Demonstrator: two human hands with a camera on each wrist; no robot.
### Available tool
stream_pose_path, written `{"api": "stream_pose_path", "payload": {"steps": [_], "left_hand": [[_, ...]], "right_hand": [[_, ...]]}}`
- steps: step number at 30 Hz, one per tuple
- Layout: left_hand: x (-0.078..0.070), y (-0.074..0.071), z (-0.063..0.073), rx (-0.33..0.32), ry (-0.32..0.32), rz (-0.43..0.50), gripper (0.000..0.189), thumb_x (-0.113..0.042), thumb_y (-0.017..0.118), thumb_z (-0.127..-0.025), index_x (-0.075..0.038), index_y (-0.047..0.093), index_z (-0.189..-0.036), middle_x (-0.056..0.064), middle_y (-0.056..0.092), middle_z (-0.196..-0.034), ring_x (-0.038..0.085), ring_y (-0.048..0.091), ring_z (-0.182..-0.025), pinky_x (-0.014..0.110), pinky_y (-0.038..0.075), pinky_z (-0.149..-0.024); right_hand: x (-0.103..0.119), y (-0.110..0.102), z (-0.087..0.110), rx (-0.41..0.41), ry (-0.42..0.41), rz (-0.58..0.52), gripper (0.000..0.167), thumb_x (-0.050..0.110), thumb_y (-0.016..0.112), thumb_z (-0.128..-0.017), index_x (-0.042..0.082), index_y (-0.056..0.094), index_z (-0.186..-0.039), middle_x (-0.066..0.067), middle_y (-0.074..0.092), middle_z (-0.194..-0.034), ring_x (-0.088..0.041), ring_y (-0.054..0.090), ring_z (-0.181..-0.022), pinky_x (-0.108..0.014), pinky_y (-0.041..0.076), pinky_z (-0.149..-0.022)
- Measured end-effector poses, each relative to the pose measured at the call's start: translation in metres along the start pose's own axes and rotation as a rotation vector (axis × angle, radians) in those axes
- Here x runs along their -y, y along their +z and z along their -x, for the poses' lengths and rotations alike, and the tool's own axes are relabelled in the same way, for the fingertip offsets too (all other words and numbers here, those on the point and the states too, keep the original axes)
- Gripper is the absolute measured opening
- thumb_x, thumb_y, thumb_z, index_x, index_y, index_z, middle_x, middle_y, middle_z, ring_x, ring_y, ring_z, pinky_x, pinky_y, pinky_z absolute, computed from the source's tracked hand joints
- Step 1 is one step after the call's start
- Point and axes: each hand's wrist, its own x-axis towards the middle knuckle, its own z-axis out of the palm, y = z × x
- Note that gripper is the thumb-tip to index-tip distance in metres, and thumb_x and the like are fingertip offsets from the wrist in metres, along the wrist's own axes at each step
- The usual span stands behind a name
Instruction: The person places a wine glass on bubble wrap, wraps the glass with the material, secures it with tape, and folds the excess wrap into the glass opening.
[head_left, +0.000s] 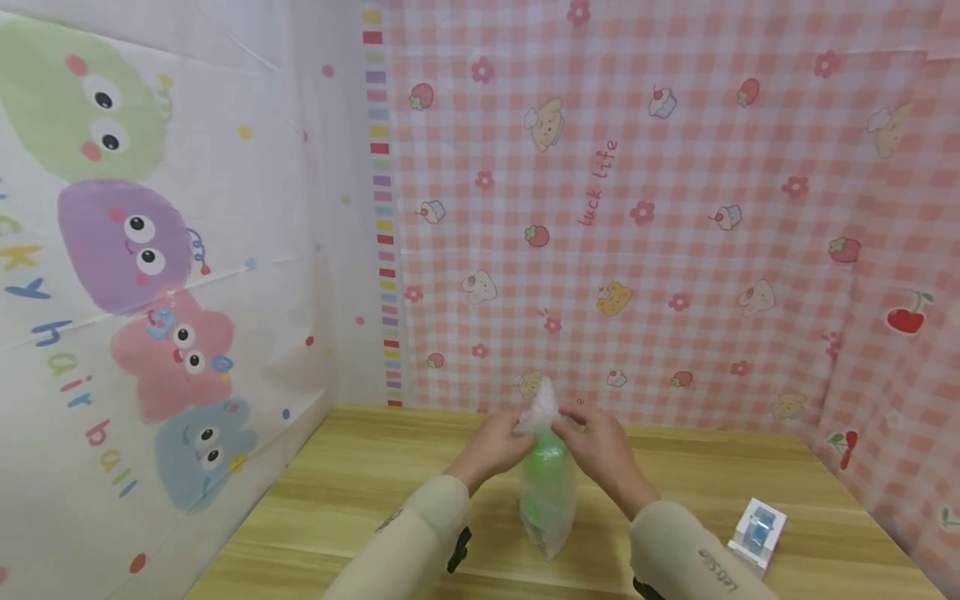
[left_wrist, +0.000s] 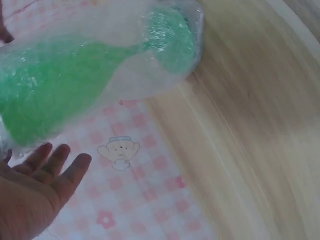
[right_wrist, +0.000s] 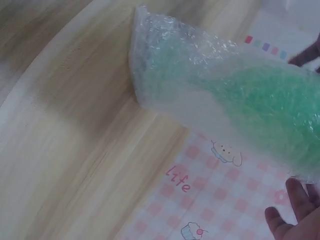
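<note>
A clear bubble-wrap bag [head_left: 546, 408] stands upright between my hands, its top drawn up into a peak. Inside it is a green goblet-shaped thing [left_wrist: 65, 82], with a broad part near the hands, a narrow neck and a round lower end. My left hand [head_left: 495, 444] pinches the bag's upper left side. Opposite it, my right hand [head_left: 602, 448] pinches the upper right side. In the wrist views, several fingers are spread out beside the wrap, while the pinching fingertips are mostly hidden. The bag's lower end hangs close over the table.
The wood-grain table [head_left: 375, 492] reaches to a pink checked cloth [head_left: 675, 250] at the back. A small white box [head_left: 757, 529] with a blue top lies right of the right forearm. A white cloth [head_left: 285, 208] with cartoon figures hangs on the left.
</note>
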Motion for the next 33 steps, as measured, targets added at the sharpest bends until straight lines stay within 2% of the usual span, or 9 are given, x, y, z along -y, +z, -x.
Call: {"api": "stream_pose_path", "payload": {"steps": [3,5,8,12,17,20,25,28,33], "left_hand": [[0.000,-0.004,0.001,0.008,-0.002,0.036,0.044,-0.029,0.063,-0.094,-0.010,0.062,-0.133,0.009,0.056,-0.140,0.026,0.055,-0.123,0.045,0.046,-0.102],[-0.001,-0.006,0.002,0.011,-0.019,0.066,0.049,-0.034,0.062,-0.095,-0.010,0.058,-0.138,0.009,0.050,-0.146,0.029,0.045,-0.135,0.050,0.039,-0.109],[-0.002,-0.008,0.002,0.005,-0.028,0.117,0.054,-0.035,0.062,-0.097,-0.010,0.052,-0.144,0.010,0.047,-0.148,0.032,0.040,-0.138,0.053,0.036,-0.110],[0.000,-0.009,0.002,-0.005,-0.004,0.137,0.046,-0.029,0.063,-0.098,-0.009,0.058,-0.139,0.010,0.049,-0.146,0.031,0.042,-0.136,0.052,0.040,-0.107],[-0.005,-0.015,0.001,-0.012,0.030,-0.054,0.042,-0.027,0.063,-0.097,-0.002,0.063,-0.131,0.014,0.051,-0.140,0.034,0.045,-0.132,0.052,0.041,-0.106],[-0.011,-0.019,0.000,0.006,0.012,-0.172,0.040,-0.027,0.064,-0.096,-0.003,0.065,-0.128,0.012,0.054,-0.136,0.033,0.047,-0.129,0.051,0.042,-0.105],[-0.017,-0.019,0.001,0.051,-0.039,-0.218,0.034,-0.024,0.066,-0.096,-0.007,0.069,-0.125,0.011,0.058,-0.132,0.029,0.055,-0.120,0.046,0.049,-0.098],[-0.017,-0.018,0.001,0.065,-0.064,-0.221,0.027,-0.022,0.067,-0.095,-0.006,0.071,-0.117,0.013,0.062,-0.128,0.030,0.059,-0.117,0.045,0.051,-0.096],[-0.020,-0.019,0.000,0.064,-0.133,-0.260,0.027,-0.022,0.069,-0.093,-0.003,0.072,-0.112,0.014,0.066,-0.123,0.030,0.062,-0.113,0.045,0.053,-0.093]], "right_hand": [[0.002,0.003,0.000,0.016,0.015,0.032,0.041,0.029,0.065,-0.097,0.006,0.064,-0.131,-0.018,0.052,-0.143,-0.038,0.044,-0.135,-0.057,0.040,-0.105],[0.002,0.003,0.000,0.019,0.021,0.051,0.041,0.029,0.065,-0.096,0.007,0.064,-0.131,-0.018,0.050,-0.145,-0.039,0.041,-0.136,-0.058,0.039,-0.106],[0.003,0.003,0.000,0.028,0.028,0.072,0.041,0.028,0.065,-0.097,0.008,0.063,-0.132,-0.016,0.050,-0.145,-0.039,0.040,-0.137,-0.059,0.038,-0.106],[0.006,0.003,0.000,0.051,0.041,0.081,0.042,0.028,0.064,-0.097,0.008,0.062,-0.134,-0.016,0.051,-0.145,-0.039,0.040,-0.137,-0.060,0.037,-0.106],[0.004,0.005,0.000,0.076,0.022,0.059,0.040,0.026,0.061,-0.098,0.004,0.062,-0.132,-0.015,0.049,-0.147,-0.040,0.035,-0.140,-0.060,0.032,-0.110],[0.001,0.005,0.000,0.098,0.002,0.044,0.039,0.023,0.060,-0.099,0.001,0.062,-0.131,-0.016,0.046,-0.149,-0.041,0.033,-0.141,-0.061,0.030,-0.111],[-0.005,0.003,0.000,0.117,-0.035,0.070,0.039,0.019,0.059,-0.098,0.000,0.061,-0.132,-0.021,0.041,-0.151,-0.044,0.032,-0.140,-0.062,0.031,-0.110],[-0.007,0.002,0.001,0.096,-0.105,0.118,0.043,0.020,0.062,-0.097,0.003,0.057,-0.136,-0.021,0.042,-0.150,-0.044,0.036,-0.138,-0.063,0.034,-0.107],[-0.006,0.001,0.001,0.064,-0.392,0.284,0.049,0.022,0.068,-0.094,0.005,0.057,-0.139,-0.015,0.050,-0.146,-0.040,0.045,-0.133,-0.061,0.036,-0.107]]}}
